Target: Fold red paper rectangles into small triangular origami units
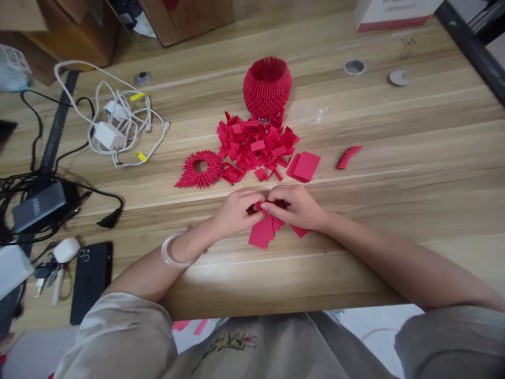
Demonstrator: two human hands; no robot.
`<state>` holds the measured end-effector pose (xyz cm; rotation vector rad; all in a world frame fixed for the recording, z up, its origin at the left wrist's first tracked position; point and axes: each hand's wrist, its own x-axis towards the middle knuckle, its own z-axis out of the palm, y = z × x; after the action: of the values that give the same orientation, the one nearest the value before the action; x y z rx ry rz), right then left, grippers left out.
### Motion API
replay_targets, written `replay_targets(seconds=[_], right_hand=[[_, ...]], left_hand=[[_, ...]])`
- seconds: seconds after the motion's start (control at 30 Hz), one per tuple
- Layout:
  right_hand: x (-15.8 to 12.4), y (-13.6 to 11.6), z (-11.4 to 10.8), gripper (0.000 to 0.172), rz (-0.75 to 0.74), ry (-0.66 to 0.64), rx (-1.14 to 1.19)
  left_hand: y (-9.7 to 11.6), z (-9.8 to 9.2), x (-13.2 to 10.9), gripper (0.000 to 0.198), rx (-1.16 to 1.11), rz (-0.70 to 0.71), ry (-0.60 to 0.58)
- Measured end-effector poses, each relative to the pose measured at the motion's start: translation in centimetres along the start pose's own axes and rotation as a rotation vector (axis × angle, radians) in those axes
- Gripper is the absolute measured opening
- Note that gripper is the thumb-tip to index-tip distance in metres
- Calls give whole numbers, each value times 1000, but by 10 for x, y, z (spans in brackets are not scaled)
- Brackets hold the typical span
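Observation:
My left hand (236, 210) and my right hand (295, 206) meet at the middle of the wooden table (394, 200), fingers pinched together on a small red paper piece (263, 206). Flat red paper sheets (263, 231) lie under and just in front of the hands. Beyond them sits a pile of folded red paper pieces (256, 145), a small stack of red sheets (305, 166), a spiky red paper ring (200, 168) to the left and a round red paper vase (267, 87) at the back. A short red strip of joined pieces (349, 156) lies to the right.
White chargers and cables (114, 123) lie at the left, with black cables, a power bank (37, 205), keys and a black phone (91, 279) near the left front edge. Cardboard boxes (185, 16) stand along the back. Tape rolls (354, 67) lie at back right.

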<state>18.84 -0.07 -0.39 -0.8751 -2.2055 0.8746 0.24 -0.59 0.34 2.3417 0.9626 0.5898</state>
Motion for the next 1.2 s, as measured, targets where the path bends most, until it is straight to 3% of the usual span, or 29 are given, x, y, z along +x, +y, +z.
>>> replay_targets(seconds=[1.2], right_hand=[[0,-1,1,33,32,-3,8]], left_hand=[[-2,1,0,17,-16,1,14]])
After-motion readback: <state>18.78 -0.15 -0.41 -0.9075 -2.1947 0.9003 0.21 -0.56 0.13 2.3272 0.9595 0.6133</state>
